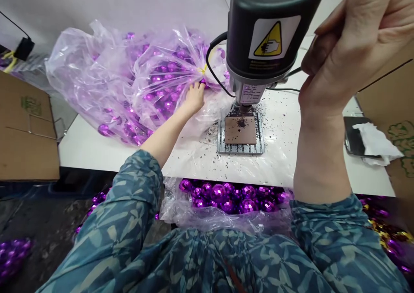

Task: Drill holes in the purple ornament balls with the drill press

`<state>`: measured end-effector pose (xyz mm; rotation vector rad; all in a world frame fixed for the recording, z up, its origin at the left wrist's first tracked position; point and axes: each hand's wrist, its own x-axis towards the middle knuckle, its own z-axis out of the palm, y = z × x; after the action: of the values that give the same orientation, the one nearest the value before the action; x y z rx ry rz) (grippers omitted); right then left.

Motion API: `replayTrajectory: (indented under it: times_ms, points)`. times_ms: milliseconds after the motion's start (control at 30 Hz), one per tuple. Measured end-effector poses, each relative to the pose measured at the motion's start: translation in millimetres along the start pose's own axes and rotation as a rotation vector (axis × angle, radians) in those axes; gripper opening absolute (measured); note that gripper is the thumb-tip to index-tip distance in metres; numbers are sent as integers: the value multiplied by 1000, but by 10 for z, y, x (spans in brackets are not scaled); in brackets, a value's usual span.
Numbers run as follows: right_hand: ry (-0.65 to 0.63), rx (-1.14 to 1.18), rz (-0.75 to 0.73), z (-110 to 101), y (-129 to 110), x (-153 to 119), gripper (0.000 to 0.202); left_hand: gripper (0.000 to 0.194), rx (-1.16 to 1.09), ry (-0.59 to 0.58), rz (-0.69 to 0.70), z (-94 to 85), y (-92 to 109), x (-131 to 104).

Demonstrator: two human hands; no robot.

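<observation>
My left hand [195,98] reaches to the side of a clear plastic bag [97,81], its fingers curled at a shiny purple ball [203,81] near the bag's yellow tie. Much of that ball is hidden by the fingers and plastic. Raised at the upper right, my right hand [352,47] is closed beside a black bench drill press [274,8]; what lies inside the fingers is hidden. Under the drill's chuck, a brown board [241,133] with a small dark hole rests on the slotted metal base [241,151]. Dark shavings lie on it.
Faceted purple balls [226,196] fill a plastic-lined container at the table's [181,163] front edge. Cardboard boxes [26,129] stand on both sides. A dark flat object with white tissue [375,140] lies at right. Black cables run from the drill.
</observation>
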<state>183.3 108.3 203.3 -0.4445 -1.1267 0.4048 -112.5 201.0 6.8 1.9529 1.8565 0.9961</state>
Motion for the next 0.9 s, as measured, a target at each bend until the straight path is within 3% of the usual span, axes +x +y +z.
replayTrajectory:
  times_ms: [133, 300, 467, 600, 733, 900]
  points:
    - [13, -9, -30, 0, -31, -16, 56, 19, 208, -64, 19, 53, -99, 175]
    - [35, -10, -48, 17, -8, -37, 59, 20, 80, -3, 49, 12, -69, 72]
    - [28, -6, -21, 12, -57, -63, 59, 49, -507, 2, 93, -165, 213, -394]
    - [30, 11, 11, 28, -56, -43, 59, 57, -689, -91, 35, -295, 583, -913]
    - [77, 101, -24, 64, -3, -31, 57, 62, -795, -150, -16, -223, 796, -1280]
    - [52, 47, -31, 50, 35, -56, 60, 63, -984, -394, -115, -11, 805, -1504]
